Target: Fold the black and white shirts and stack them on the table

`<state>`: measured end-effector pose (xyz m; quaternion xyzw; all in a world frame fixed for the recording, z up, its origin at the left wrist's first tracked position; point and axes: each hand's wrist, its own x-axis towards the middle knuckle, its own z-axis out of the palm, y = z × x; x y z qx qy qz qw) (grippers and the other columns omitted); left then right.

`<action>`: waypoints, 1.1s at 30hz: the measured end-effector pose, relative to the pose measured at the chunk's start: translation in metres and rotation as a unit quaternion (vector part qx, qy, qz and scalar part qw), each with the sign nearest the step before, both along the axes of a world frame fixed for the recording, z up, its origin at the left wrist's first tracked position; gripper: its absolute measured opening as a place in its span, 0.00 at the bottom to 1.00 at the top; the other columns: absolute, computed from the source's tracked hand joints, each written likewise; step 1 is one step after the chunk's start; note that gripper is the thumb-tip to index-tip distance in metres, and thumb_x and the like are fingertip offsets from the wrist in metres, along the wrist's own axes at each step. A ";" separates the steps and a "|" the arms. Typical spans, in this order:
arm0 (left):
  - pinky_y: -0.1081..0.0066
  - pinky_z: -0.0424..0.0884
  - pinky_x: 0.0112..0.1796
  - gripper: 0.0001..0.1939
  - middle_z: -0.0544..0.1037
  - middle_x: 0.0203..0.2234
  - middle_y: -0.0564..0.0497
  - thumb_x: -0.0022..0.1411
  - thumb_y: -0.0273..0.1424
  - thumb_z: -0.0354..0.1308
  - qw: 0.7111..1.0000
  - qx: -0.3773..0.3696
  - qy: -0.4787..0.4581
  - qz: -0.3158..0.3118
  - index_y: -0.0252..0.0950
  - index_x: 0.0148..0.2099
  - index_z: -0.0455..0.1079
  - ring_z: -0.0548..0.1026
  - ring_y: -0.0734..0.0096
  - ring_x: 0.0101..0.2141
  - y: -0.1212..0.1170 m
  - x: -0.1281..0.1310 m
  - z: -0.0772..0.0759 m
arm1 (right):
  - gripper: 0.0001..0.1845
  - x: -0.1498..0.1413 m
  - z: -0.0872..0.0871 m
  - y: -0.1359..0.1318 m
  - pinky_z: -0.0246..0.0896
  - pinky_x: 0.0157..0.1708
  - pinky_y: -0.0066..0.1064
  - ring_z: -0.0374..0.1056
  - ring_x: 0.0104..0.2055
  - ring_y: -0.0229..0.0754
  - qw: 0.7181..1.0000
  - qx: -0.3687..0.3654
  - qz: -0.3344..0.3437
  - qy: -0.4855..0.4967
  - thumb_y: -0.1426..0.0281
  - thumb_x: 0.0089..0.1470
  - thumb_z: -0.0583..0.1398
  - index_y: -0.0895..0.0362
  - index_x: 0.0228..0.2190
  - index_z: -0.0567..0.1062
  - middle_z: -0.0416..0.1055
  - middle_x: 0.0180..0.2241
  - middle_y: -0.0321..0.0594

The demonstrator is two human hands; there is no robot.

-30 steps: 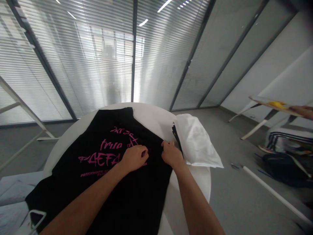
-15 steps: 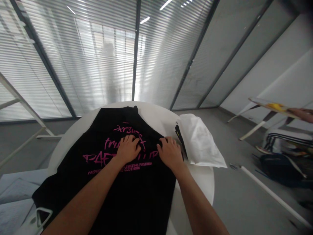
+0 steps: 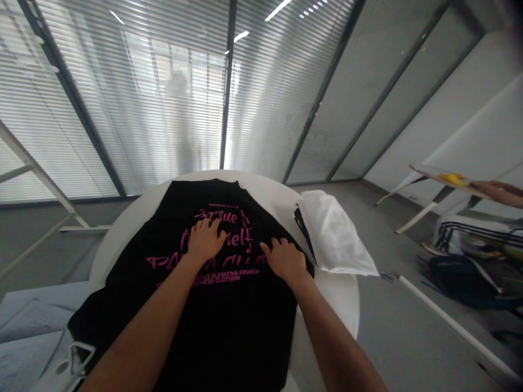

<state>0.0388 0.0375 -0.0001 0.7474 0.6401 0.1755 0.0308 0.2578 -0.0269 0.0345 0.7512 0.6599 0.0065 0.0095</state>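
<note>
A black T-shirt (image 3: 229, 326) with pink lettering lies spread on a round white table (image 3: 333, 299), its collar toward the far rim. My left hand (image 3: 203, 241) rests flat on the printed lettering with its fingers spread. My right hand (image 3: 285, 260) lies on the shirt's right side near its edge, fingers apart and holding no visible fold. The lower part of the shirt hangs past the near table edge, hidden in part by my forearms.
A white plastic-wrapped package (image 3: 333, 234) lies on the table's right, with black cloth (image 3: 304, 231) at its edge. At far right, a co-worker's hand (image 3: 498, 193) holds a board. A black bag (image 3: 461, 283) and white rod (image 3: 453, 321) lie on the floor.
My left hand has slid toward the collar, and my right hand has flattened on the shirt. The shirt sits straighter, with more lettering showing. The view has shifted slightly.
</note>
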 end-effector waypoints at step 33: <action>0.55 0.58 0.50 0.21 0.69 0.49 0.41 0.62 0.39 0.49 0.999 0.018 0.023 0.034 0.40 0.54 0.69 0.63 0.51 0.51 0.002 0.006 -0.001 | 0.25 0.020 -0.012 0.164 0.50 0.60 0.41 0.59 0.59 0.50 0.954 0.251 0.037 0.156 0.77 0.52 0.52 0.61 0.52 0.72 0.67 0.54 0.51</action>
